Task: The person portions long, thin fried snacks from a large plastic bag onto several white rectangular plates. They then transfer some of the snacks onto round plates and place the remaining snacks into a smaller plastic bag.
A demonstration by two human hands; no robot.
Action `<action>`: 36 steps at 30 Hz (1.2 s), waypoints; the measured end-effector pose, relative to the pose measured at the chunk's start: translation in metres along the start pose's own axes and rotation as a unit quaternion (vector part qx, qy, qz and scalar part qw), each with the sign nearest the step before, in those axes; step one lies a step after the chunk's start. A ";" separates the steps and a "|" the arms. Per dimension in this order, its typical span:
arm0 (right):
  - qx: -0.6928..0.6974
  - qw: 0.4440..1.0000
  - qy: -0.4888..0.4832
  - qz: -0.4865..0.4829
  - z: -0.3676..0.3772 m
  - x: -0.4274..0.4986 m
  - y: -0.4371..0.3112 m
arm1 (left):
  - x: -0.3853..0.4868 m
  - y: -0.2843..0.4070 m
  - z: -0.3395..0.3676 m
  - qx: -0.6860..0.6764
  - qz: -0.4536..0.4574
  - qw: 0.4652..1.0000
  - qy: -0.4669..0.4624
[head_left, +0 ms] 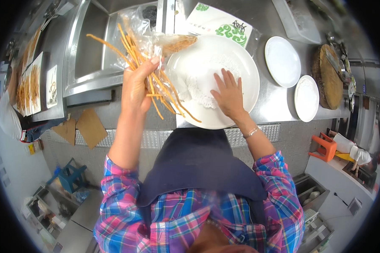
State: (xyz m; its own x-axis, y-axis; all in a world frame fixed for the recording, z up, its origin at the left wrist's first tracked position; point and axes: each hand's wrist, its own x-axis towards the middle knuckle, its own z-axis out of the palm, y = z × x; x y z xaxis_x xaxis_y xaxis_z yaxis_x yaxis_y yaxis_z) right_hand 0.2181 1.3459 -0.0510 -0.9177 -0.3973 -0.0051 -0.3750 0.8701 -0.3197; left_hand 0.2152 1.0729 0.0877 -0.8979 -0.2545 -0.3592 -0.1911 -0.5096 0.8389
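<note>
My left hand (137,83) grips a bunch of thin, long orange-brown sticks (166,85) together with a clear plastic bag (142,39). Their lower ends reach over the left side of a large round white plate (248,71). More thin brown strands (180,44) show inside the plastic at the plate's upper left rim. On the plate lies a white lace-edged paper doily (202,85). Spread-fingered, my right hand (229,93) rests palm down over the doily's right part and holds nothing.
Behind the plate is a white box (220,25) with green print. Two smaller white plates (282,61) (306,99) and a round wooden chopping block (327,77) stand rightward. A steel sink (91,47) is left. Two people (8,110) (361,155) appear at the sides.
</note>
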 end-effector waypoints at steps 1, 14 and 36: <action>0.010 1.000 0.013 0.015 -0.006 0.003 0.001 | 0.008 0.001 0.006 0.007 0.003 1.000 -0.002; 0.395 0.915 0.073 -0.037 -0.125 0.189 0.062 | 0.204 -0.075 0.162 -0.035 0.127 0.991 0.003; 0.197 0.936 0.247 -0.157 -0.056 0.246 0.140 | 0.242 -0.178 0.184 -0.116 -0.049 0.992 0.001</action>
State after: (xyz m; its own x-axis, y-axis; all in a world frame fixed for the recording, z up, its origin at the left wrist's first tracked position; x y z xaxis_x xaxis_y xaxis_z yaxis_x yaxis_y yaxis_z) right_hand -0.0678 1.3862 -0.0441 -0.7558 -0.3477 0.5548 -0.6479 0.5192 -0.5573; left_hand -0.0412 1.2526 -0.0732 -0.8783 -0.1962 -0.4360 -0.1814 -0.7070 0.6835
